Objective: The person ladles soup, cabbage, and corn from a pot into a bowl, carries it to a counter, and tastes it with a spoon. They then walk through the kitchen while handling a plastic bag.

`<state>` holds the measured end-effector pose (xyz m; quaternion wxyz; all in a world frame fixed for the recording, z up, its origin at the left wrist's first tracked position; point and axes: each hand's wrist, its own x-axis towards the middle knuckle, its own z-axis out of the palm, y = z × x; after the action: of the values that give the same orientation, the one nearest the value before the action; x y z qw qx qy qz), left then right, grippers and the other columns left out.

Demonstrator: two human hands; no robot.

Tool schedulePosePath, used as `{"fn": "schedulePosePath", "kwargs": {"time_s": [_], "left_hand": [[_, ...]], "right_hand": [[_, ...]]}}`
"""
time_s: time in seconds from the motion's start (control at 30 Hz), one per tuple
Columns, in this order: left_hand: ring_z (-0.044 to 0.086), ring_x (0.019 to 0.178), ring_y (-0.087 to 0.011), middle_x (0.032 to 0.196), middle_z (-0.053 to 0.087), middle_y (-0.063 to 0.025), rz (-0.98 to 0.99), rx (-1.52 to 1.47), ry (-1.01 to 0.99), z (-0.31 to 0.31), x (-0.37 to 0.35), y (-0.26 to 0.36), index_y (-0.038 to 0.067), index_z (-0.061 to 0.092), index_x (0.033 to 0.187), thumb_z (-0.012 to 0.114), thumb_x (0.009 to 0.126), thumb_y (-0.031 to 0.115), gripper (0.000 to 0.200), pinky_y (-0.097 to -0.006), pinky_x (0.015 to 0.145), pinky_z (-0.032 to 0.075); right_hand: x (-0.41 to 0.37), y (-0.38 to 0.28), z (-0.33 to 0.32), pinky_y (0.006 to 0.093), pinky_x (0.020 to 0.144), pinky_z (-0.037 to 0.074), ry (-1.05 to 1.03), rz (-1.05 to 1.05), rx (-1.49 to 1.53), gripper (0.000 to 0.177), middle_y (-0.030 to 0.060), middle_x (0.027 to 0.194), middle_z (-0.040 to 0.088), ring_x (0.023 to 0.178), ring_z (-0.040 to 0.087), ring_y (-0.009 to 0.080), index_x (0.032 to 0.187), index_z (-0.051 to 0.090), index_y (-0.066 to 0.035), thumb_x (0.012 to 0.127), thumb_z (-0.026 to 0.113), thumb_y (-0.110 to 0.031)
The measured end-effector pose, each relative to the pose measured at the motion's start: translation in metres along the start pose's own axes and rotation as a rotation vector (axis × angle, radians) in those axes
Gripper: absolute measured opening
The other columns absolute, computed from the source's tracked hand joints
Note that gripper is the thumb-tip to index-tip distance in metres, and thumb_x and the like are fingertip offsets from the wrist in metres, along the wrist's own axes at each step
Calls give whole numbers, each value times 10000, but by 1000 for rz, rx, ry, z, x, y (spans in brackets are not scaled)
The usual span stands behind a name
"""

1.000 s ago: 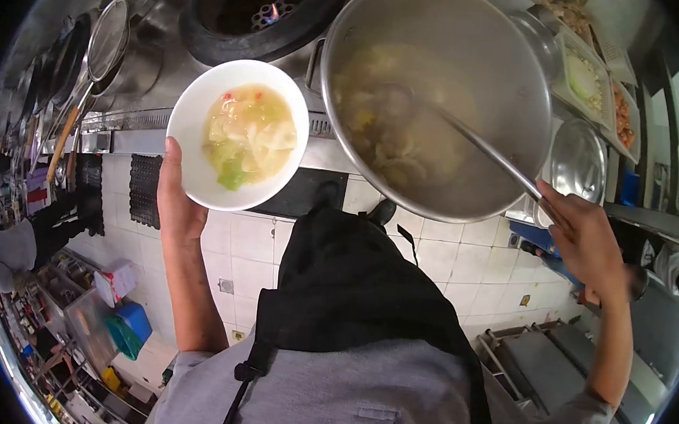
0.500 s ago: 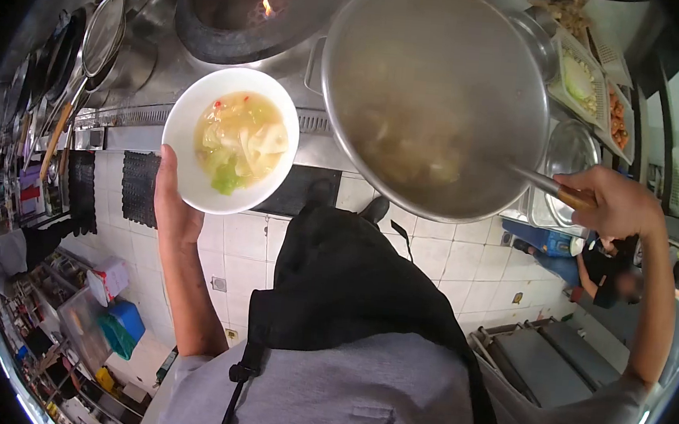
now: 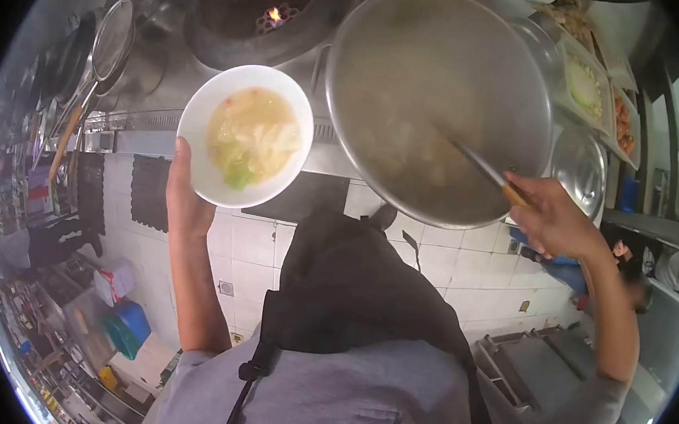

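My left hand point(image 3: 190, 188) grips a white bowl point(image 3: 192, 125) by its left rim, the thumb on the side. In it are broth, green leaves and pale pieces that look like dumplings or wide noodles. My right hand point(image 3: 550, 217) is closed around the wooden handle of a ladle point(image 3: 475, 158). Its metal shaft reaches down into a large steel pot point(image 3: 542, 92), and its head is hidden in the cloudy, steaming soup. The bowl is held just left of the pot, apart from it.
A lit burner point(image 3: 275, 17) is behind the bowl. Strainers point(image 3: 114, 39) hang at the left. Baskets of chopped vegetables point(image 3: 586, 92) and a steel tray point(image 3: 578, 167) stand right of the pot. Another person point(image 3: 566, 274) is at the right, partly hidden by my arm.
My right hand has moved left and toward my body, swinging the ladle further into the pot. The bowl sits slightly further right in view, still in my left hand.
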<state>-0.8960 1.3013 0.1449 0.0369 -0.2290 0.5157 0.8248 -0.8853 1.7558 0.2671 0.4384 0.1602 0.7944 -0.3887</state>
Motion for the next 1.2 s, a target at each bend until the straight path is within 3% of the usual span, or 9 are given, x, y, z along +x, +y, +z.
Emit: {"fn": "schedulePosePath", "kwargs": {"time_s": [0.13, 0.27, 0.47, 0.6, 0.67, 0.77, 0.87, 0.97, 1.2], "left_hand": [[532, 1230, -240, 1363, 513, -127, 14, 33, -7, 7, -4, 1, -5, 407, 1405, 418, 1038, 410, 554, -362, 1020, 452], [534, 1229, -243, 1367, 512, -130, 1, 57, -3, 0, -7, 1, -1, 404, 1408, 421, 1035, 421, 564, -367, 1021, 454], [566, 1198, -248, 1327, 536, -162, -3, 62, 19, -1, -7, 0, -34, 407, 1390, 429, 1028, 433, 591, -372, 975, 496], [565, 1195, -245, 1331, 532, -158, 16, 54, 28, 1, -5, 0, -34, 411, 1389, 438, 1027, 429, 588, -370, 968, 495], [557, 1203, -244, 1333, 530, -156, 21, 45, 32, 1, -6, 0, -35, 411, 1389, 439, 1029, 425, 585, -370, 971, 488], [543, 1220, -245, 1342, 521, -154, 34, 58, 4, 0, -7, 2, -35, 408, 1393, 429, 1032, 424, 585, -374, 987, 472], [535, 1229, -246, 1354, 512, -156, 16, 49, -10, -5, -5, 1, -34, 400, 1400, 416, 1035, 429, 590, -376, 994, 463], [524, 1231, -231, 1346, 519, -113, -25, 26, 11, 0, -5, 2, -3, 402, 1411, 399, 1045, 408, 550, -353, 1000, 453], [541, 1209, -223, 1338, 524, -110, -10, 20, 11, 4, -3, 2, -3, 417, 1397, 395, 1050, 395, 528, -349, 988, 463]], "right_hand": [[6, 13, 8, 248, 329, 384, -218, 7, 337, 602, 49, 708, 537, 421, 471, 76, 1480, 282, 43, 963, 547, -115], [-3, 20, 15, 244, 325, 375, -184, 20, 395, 599, 57, 718, 547, 385, 450, 79, 1472, 294, 48, 958, 557, -111], [-9, 35, 8, 274, 481, 455, 60, -219, -75, 569, 67, 754, 606, 519, 553, 93, 1433, 441, -37, 884, 590, -18], [-13, 48, 8, 365, 670, 493, 364, -573, -536, 604, 154, 859, 643, 735, 643, 253, 1405, 489, -67, 820, 621, 7], [-36, 18, 17, 395, 723, 503, 444, -436, -791, 607, 203, 935, 657, 777, 653, 335, 1383, 517, -65, 791, 611, 31], [-53, 1, 26, 421, 781, 498, 484, -215, -779, 572, 221, 928, 648, 826, 622, 405, 1349, 538, -40, 786, 594, 41], [-57, 9, 19, 425, 762, 494, 502, -504, -462, 554, 220, 897, 646, 816, 625, 400, 1340, 537, -28, 792, 593, 35], [-43, 10, 19, 410, 761, 495, 385, -583, -477, 560, 238, 905, 645, 797, 621, 402, 1351, 525, -18, 798, 595, 26], [-34, 9, 11, 319, 763, 498, 160, -337, -355, 567, 220, 908, 666, 770, 656, 264, 1369, 500, 6, 816, 627, -15]]}}
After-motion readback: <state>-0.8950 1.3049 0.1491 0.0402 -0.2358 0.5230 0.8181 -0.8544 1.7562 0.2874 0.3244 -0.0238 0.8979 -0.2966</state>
